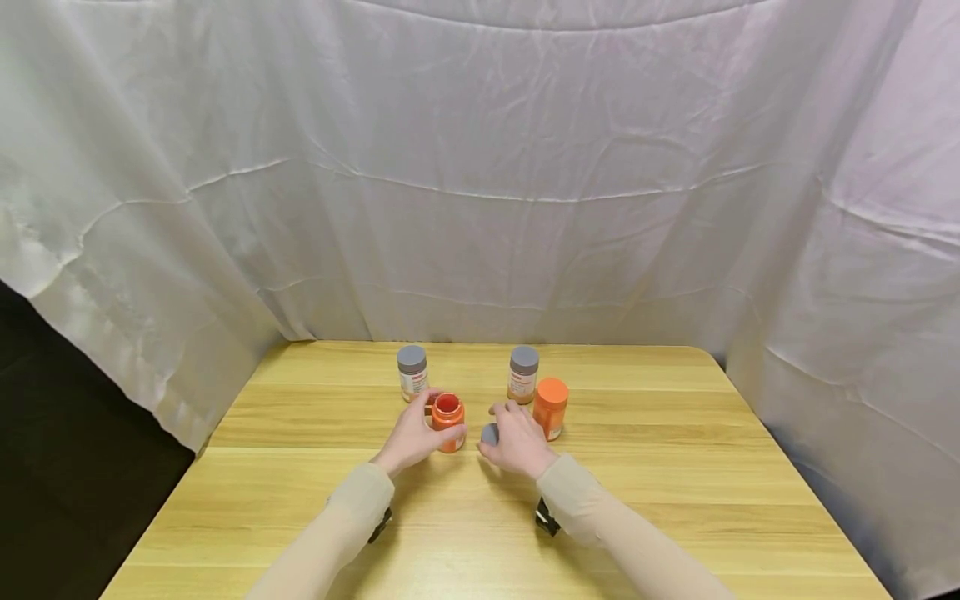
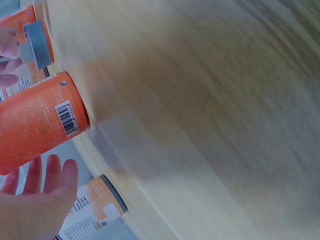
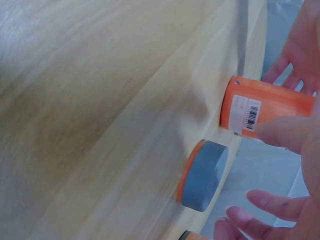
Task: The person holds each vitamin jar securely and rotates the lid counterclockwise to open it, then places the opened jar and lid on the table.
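An uncapped orange jar (image 1: 448, 423) stands upright on the table, its red inside showing from above. My left hand (image 1: 416, 433) is spread about it, thumb in front and fingers at the far side. In the left wrist view, the fingers (image 2: 52, 175) are straight and apart, beside the jar's wall. Right of the jar lies a grey lid (image 3: 205, 176) with an orange rim against the wood. Over this lid is my right hand (image 1: 517, 440), which partly hides it in the head view. The right wrist view shows its thumb and fingers apart, with a gap round the lid.
A grey-capped jar (image 1: 412, 372) stands behind my left hand. Another grey-capped jar (image 1: 523, 375) is beyond my right hand, with an orange jar with an orange lid (image 1: 551, 408) beside it. Pale curtains (image 1: 480, 208) hang round the wooden table (image 1: 660, 467).
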Demonstrator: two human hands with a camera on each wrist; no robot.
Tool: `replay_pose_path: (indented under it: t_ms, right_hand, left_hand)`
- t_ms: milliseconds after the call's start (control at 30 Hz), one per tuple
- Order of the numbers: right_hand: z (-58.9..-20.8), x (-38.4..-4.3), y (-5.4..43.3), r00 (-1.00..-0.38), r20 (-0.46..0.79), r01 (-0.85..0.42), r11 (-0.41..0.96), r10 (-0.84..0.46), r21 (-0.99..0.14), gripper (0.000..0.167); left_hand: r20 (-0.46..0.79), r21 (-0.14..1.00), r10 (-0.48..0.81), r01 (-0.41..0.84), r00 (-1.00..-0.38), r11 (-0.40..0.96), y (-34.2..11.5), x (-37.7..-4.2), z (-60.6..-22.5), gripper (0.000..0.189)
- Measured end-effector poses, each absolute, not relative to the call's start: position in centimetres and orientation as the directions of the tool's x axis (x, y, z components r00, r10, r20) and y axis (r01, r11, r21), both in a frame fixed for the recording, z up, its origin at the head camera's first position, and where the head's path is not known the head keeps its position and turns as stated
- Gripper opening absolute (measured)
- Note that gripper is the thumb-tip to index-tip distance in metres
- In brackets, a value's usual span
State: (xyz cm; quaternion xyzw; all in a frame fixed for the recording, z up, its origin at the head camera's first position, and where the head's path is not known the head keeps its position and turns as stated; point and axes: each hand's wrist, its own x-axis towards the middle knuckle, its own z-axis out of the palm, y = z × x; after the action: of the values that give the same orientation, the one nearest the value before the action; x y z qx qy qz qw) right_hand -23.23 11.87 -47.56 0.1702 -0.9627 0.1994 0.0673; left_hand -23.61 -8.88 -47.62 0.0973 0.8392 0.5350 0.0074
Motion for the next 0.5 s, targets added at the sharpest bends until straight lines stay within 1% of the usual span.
replay_pose_path:
  t_ms: [133, 300, 500]
  right_hand:
    - [-47.4, -23.1, 11.9, -0.922, 0.240, -0.376, 0.850, -0.304, -0.370, 0.055]
    - [-46.7, -22.8, 11.8, -0.908, 0.289, -0.403, 0.820, -0.303, -0.406, 0.046]
    - [-45.9, -22.7, 11.5, -0.922, 0.283, -0.377, 0.785, -0.265, -0.491, 0.043]
  left_hand:
    - [0.113, 0.906, 0.145, 0.162, -0.983, 0.392, -8.8, -23.7, -47.5, 0.067]
    - [0.179, 0.912, 0.122, 0.212, -0.976, 0.351, -8.8, -24.0, -47.2, 0.053]
    - [0.251, 0.908, 0.096, 0.269, -0.963, 0.321, -9.1, -24.1, -46.5, 0.044]
